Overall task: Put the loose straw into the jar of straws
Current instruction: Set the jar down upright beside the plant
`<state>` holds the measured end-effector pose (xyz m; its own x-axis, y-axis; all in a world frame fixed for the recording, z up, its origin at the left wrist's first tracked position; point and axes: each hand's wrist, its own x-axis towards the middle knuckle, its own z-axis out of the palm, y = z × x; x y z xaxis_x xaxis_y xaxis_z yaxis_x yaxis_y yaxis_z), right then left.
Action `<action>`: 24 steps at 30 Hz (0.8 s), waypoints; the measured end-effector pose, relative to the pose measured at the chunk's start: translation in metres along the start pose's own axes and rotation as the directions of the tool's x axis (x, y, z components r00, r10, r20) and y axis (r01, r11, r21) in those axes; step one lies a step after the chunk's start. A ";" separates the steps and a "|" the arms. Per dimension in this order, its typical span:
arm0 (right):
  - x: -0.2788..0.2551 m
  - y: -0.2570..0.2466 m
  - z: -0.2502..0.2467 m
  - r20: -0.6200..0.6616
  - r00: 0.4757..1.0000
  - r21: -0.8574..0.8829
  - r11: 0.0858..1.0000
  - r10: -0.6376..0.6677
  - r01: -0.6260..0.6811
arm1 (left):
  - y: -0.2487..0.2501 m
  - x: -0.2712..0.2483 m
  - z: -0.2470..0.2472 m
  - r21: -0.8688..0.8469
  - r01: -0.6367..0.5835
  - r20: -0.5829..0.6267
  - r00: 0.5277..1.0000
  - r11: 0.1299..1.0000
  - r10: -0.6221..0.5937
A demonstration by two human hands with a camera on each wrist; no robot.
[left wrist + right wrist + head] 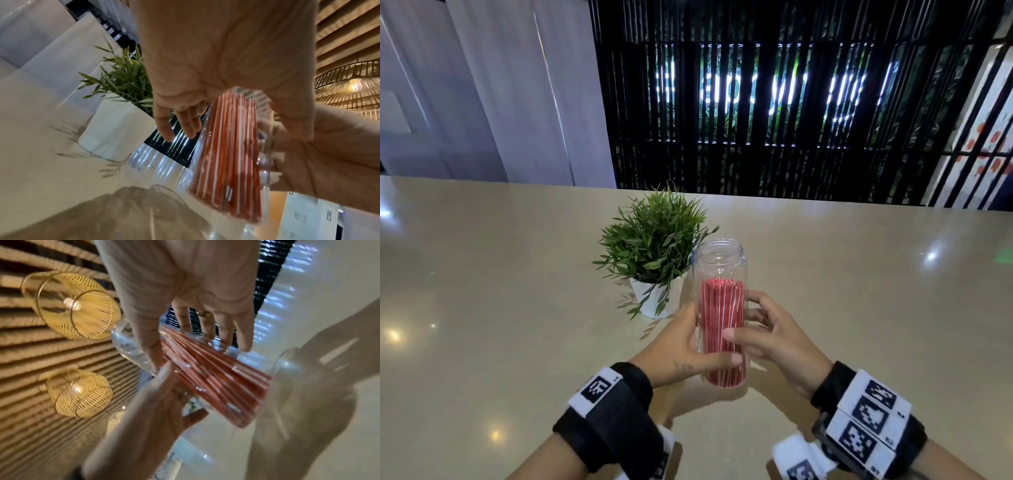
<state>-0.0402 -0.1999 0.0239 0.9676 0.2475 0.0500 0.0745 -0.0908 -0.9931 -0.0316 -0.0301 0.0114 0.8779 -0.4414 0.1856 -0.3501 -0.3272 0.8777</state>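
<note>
A clear, lidless jar (720, 263) packed with red striped straws (722, 308) stands upright between my two hands near the middle of the table. My left hand (685, 349) grips its lower left side, the thumb lying across the front. My right hand (770, 329) holds the right side, thumb on the front and fingers curled round the far side. The left wrist view shows the jar (226, 154) beneath my left palm (216, 56). In the right wrist view my right hand (185, 280) spans the jar (216, 378). No separate loose straw shows in any view.
A small green plant (654, 243) in a white pot (657, 301) stands just behind and left of the jar, almost touching it. The glossy beige table (482, 291) stretches wide on both sides. A black slatted screen stands beyond its far edge.
</note>
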 end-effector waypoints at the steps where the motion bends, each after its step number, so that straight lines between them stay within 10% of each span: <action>1: 0.001 0.004 -0.001 -0.013 1.000 -0.012 1.000 -0.017 0.016 | -0.002 0.001 0.000 0.076 0.015 -0.027 1.000 0.997 -0.013; 5: 0.014 0.018 -0.011 -0.121 0.991 -0.122 0.992 -0.050 0.035 | -0.004 0.013 0.008 0.051 0.019 -0.154 0.988 0.999 -0.010; 24: 0.072 0.049 -0.047 -0.324 0.941 -0.195 0.980 -0.092 0.029 | -0.034 0.093 0.034 -0.163 0.073 0.064 0.996 0.984 -0.063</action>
<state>0.0440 -0.2320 -0.0158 0.9823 -0.0713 0.1732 0.1482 -0.2697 -0.9515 0.0512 -0.0886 -0.0160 0.8757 -0.4720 0.1013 -0.2275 -0.2183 0.9490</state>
